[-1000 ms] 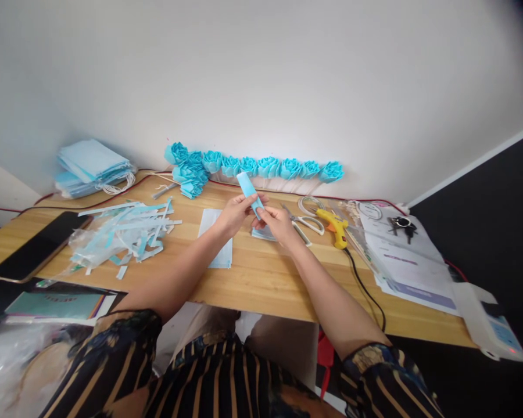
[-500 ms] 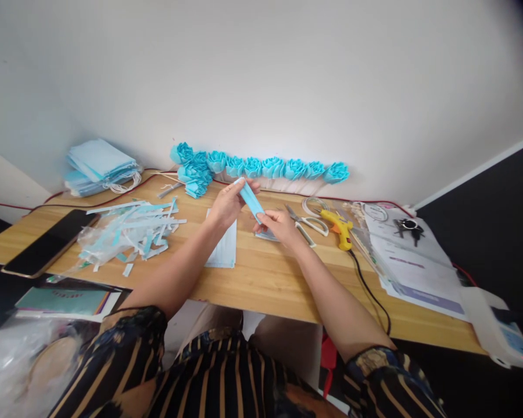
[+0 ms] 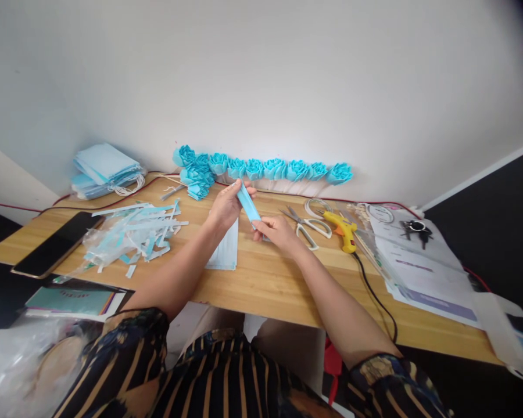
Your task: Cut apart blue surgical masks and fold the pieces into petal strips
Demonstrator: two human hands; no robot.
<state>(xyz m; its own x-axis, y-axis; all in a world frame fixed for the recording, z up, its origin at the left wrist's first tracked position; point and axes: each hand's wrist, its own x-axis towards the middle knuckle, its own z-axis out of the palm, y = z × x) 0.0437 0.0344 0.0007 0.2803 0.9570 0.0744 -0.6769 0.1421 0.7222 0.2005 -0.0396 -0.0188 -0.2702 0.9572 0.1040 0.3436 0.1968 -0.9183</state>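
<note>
A folded strip of blue mask fabric [image 3: 248, 202] is stretched at a slant between my two hands, above the table. Its upper end is pinched in my left hand [image 3: 227, 204], and my right hand [image 3: 275, 231] grips the lower end. Beneath my left wrist lie pale blue mask sheets [image 3: 225, 249], partly covered by that arm. Another bit of blue material is mostly hidden under my right hand. To the right of that hand rest open scissors [image 3: 308, 225] with white handles.
Several blue fabric roses [image 3: 274, 169] line the wall. Stacked masks [image 3: 107, 168], cut scraps [image 3: 135, 232] and a phone [image 3: 54, 244] lie left. A yellow glue gun [image 3: 343, 230] with a black cord, papers [image 3: 414, 267] and keys [image 3: 417, 230] are at the right.
The view has shifted slightly. My right hand has slid a little to the left and down along the strip's lower end; both hands still hold the strip.
</note>
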